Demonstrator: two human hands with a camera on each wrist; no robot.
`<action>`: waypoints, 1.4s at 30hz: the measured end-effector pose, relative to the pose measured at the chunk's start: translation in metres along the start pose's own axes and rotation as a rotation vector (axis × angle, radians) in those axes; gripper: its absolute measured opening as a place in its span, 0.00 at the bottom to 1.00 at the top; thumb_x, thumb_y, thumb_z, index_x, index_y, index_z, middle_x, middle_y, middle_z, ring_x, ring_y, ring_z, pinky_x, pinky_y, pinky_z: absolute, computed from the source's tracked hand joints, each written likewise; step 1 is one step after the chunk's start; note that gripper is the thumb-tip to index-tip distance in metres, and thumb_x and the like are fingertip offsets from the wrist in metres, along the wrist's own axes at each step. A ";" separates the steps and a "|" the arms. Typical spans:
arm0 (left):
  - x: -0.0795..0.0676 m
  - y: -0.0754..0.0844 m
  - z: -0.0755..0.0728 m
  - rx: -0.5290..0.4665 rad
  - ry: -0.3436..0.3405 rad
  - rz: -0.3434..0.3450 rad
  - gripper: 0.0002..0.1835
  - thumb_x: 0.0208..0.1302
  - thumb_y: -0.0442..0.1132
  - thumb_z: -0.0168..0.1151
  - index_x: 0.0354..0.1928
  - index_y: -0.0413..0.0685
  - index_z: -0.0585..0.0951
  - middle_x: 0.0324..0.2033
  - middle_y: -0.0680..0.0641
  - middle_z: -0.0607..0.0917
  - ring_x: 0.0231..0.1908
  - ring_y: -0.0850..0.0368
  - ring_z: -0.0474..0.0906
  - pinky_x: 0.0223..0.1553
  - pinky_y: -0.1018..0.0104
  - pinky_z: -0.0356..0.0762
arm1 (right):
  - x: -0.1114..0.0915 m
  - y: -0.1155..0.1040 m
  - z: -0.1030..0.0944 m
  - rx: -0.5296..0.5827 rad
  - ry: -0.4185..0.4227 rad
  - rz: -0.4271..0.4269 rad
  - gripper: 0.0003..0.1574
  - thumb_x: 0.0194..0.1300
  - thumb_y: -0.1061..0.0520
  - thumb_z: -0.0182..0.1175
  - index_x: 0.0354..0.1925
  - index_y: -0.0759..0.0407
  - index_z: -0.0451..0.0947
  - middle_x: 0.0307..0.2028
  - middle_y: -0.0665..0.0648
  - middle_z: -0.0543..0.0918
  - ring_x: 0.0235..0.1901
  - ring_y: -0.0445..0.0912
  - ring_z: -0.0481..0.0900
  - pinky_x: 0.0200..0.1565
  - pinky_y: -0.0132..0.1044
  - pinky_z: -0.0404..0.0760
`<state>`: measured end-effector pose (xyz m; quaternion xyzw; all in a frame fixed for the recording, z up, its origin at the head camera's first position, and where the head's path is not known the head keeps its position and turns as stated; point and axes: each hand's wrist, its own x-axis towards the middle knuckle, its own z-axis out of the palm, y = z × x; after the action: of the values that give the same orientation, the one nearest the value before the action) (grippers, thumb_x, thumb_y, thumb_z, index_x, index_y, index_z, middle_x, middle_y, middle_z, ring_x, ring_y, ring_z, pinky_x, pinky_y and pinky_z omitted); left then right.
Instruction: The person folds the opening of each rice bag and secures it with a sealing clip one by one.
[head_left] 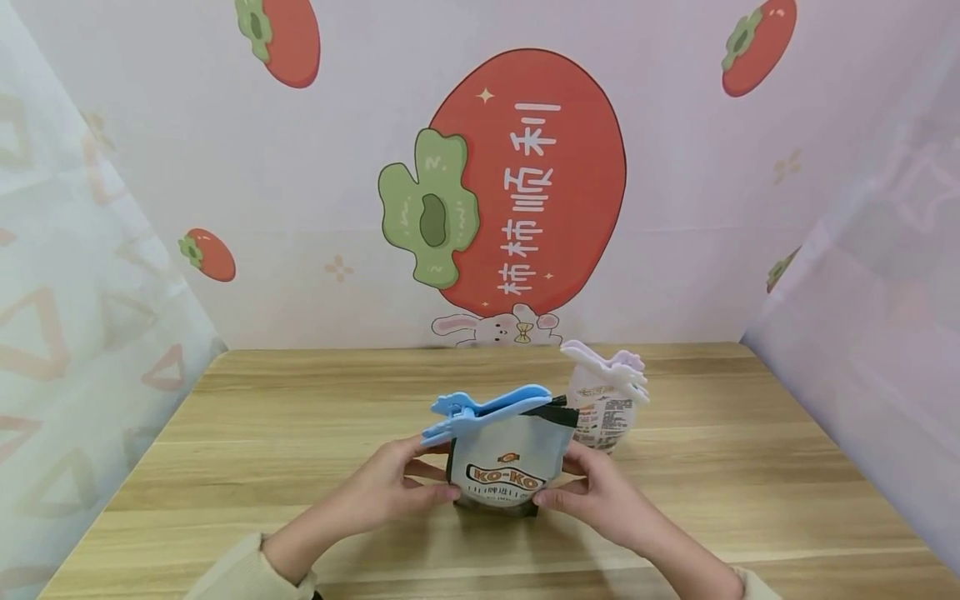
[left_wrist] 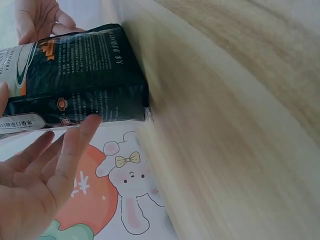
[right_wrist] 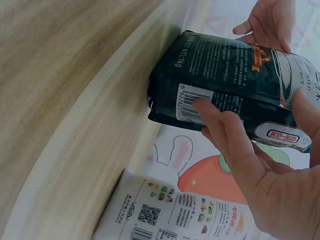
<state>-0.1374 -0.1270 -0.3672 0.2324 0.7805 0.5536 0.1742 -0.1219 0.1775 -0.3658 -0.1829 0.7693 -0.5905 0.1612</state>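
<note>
A dark green and white KO-KO rice bag (head_left: 501,475) stands upright between my two hands, its base at the wooden table. A blue sealing clip (head_left: 483,412) lies slantwise across its top. My left hand (head_left: 393,483) holds the bag's left side, thumb at the front edge; its fingertips touch the printed side panel in the left wrist view. Opposite, my right hand (head_left: 600,492) grips the right side, with fingers over the barcode (right_wrist: 192,102) in the right wrist view. Whether the base bears fully on the table, I cannot tell.
Behind the rice bag to the right stands a white printed bag (head_left: 600,417) with a pale purple and white clip (head_left: 609,368) on top. The wooden table (head_left: 300,400) ends at a back wall sheet (head_left: 337,167) with printed persimmons. Patterned sheets hang at both sides.
</note>
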 end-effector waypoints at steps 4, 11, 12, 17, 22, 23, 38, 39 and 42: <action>0.000 -0.002 0.000 -0.013 0.010 -0.002 0.35 0.62 0.44 0.70 0.68 0.40 0.70 0.64 0.30 0.74 0.52 0.42 0.84 0.50 0.60 0.84 | 0.002 0.000 0.000 0.008 0.001 0.008 0.40 0.61 0.57 0.70 0.65 0.72 0.66 0.58 0.75 0.77 0.46 0.56 0.87 0.46 0.37 0.86; 0.001 -0.008 -0.004 -0.033 0.027 0.016 0.32 0.62 0.41 0.70 0.65 0.37 0.72 0.63 0.30 0.74 0.51 0.44 0.85 0.49 0.63 0.84 | 0.010 0.000 0.002 -0.059 0.019 -0.023 0.36 0.62 0.57 0.69 0.64 0.69 0.69 0.59 0.73 0.77 0.55 0.61 0.81 0.48 0.36 0.85; 0.001 -0.008 -0.005 -0.029 0.029 0.019 0.31 0.62 0.41 0.70 0.65 0.38 0.73 0.63 0.30 0.74 0.51 0.43 0.85 0.48 0.63 0.84 | 0.012 0.000 0.002 -0.076 0.022 -0.029 0.35 0.62 0.57 0.69 0.63 0.68 0.70 0.59 0.72 0.77 0.56 0.62 0.80 0.48 0.36 0.85; 0.001 -0.007 -0.011 0.004 0.040 0.022 0.31 0.63 0.42 0.69 0.66 0.38 0.72 0.63 0.29 0.74 0.50 0.43 0.85 0.48 0.62 0.85 | 0.021 -0.001 0.003 -0.120 0.037 -0.048 0.31 0.61 0.57 0.69 0.60 0.66 0.74 0.57 0.69 0.80 0.59 0.62 0.78 0.49 0.34 0.84; 0.001 -0.011 -0.017 0.005 0.045 0.034 0.33 0.64 0.41 0.69 0.67 0.36 0.70 0.63 0.26 0.72 0.50 0.42 0.85 0.48 0.62 0.85 | 0.029 0.001 0.004 -0.116 0.043 -0.042 0.31 0.61 0.56 0.69 0.61 0.64 0.75 0.58 0.66 0.81 0.61 0.63 0.77 0.50 0.36 0.84; 0.001 -0.011 -0.018 0.006 0.048 0.034 0.33 0.64 0.41 0.69 0.67 0.36 0.70 0.63 0.26 0.72 0.50 0.42 0.85 0.48 0.62 0.84 | 0.031 0.001 0.004 -0.115 0.040 -0.038 0.31 0.62 0.56 0.69 0.61 0.63 0.75 0.58 0.66 0.81 0.62 0.63 0.76 0.51 0.37 0.84; 0.000 -0.018 -0.036 0.018 0.094 0.031 0.35 0.65 0.43 0.68 0.68 0.34 0.68 0.65 0.27 0.71 0.53 0.38 0.83 0.49 0.62 0.84 | 0.058 0.000 0.013 -0.117 0.052 0.003 0.31 0.62 0.54 0.69 0.62 0.59 0.77 0.59 0.61 0.81 0.63 0.61 0.75 0.57 0.50 0.81; 0.000 -0.018 -0.037 0.019 0.097 0.028 0.35 0.65 0.43 0.68 0.69 0.34 0.68 0.65 0.27 0.71 0.53 0.38 0.83 0.49 0.62 0.84 | 0.060 0.000 0.014 -0.116 0.054 0.009 0.31 0.62 0.54 0.70 0.62 0.58 0.77 0.59 0.61 0.82 0.63 0.61 0.76 0.57 0.50 0.81; 0.000 -0.018 -0.041 0.026 0.105 0.023 0.36 0.65 0.44 0.67 0.69 0.34 0.67 0.65 0.28 0.71 0.54 0.37 0.82 0.49 0.61 0.84 | 0.064 -0.001 0.015 -0.119 0.059 0.017 0.31 0.62 0.53 0.70 0.62 0.57 0.77 0.59 0.60 0.82 0.63 0.60 0.76 0.57 0.51 0.81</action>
<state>-0.1621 -0.1638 -0.3712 0.2140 0.7929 0.5570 0.1238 -0.1717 0.1344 -0.3706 -0.1682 0.8091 -0.5473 0.1323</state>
